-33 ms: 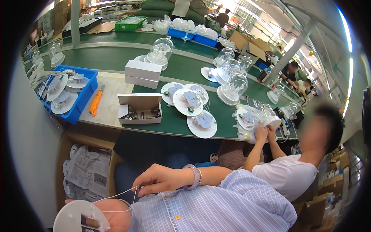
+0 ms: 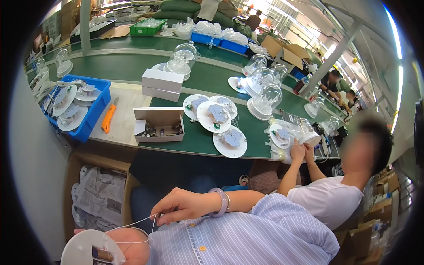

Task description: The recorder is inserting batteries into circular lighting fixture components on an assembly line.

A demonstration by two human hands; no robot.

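Note:
At the lower left edge, my left hand (image 2: 134,249) lies palm up around a round white plastic base (image 2: 81,247). A battery (image 2: 102,254) sits in a dark rectangular opening in the base. A thin white cord (image 2: 132,224) loops from the base up to my right hand (image 2: 181,206), which pinches it between thumb and fingers. A pale bangle circles my right wrist. The fingertips of my left hand are partly hidden by the base.
Ahead on the green bench are white discs (image 2: 231,141), glass domes (image 2: 265,101), a small box of batteries (image 2: 159,132), an orange utility knife (image 2: 109,115) and a blue bin (image 2: 95,110). A newspaper-lined carton (image 2: 129,176) stands below. To the right, a co-worker (image 2: 327,198) handles a dome.

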